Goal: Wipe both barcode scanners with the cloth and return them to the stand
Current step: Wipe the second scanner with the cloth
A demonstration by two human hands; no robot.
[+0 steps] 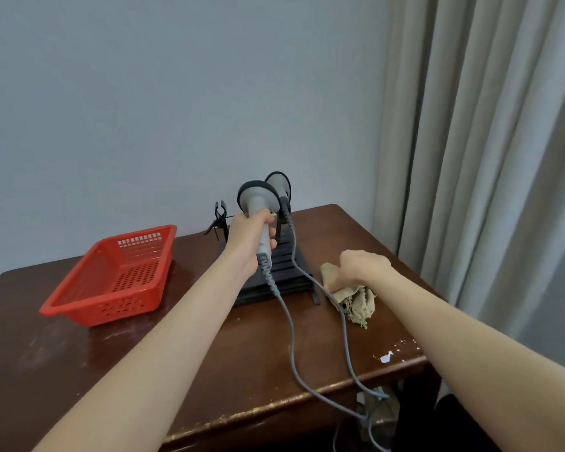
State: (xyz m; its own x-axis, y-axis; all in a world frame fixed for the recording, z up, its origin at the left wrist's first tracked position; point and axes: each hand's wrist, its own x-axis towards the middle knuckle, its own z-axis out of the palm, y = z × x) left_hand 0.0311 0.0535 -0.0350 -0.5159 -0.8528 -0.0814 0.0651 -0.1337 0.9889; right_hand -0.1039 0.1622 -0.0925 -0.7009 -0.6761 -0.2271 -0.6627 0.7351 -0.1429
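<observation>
One red basket (pixel 111 275) sits at the left of the tabletop (pixel 209 353). Beside it, the left grip (pixel 250 243) is wrapped around the handle of a grey scanner (pixel 257 199), held upright over the black stand (pixel 287 275). Just behind, the second scanner (pixel 280 185) rests in the stand. Farther right, the right grip (pixel 362 269) clutches the cloth (pixel 359 301) lying on the tabletop. Both cables (pixel 291 337) trail off the front edge.

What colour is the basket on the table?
The basket is bright red, with rows of little holes. The head view shows it best.
</observation>
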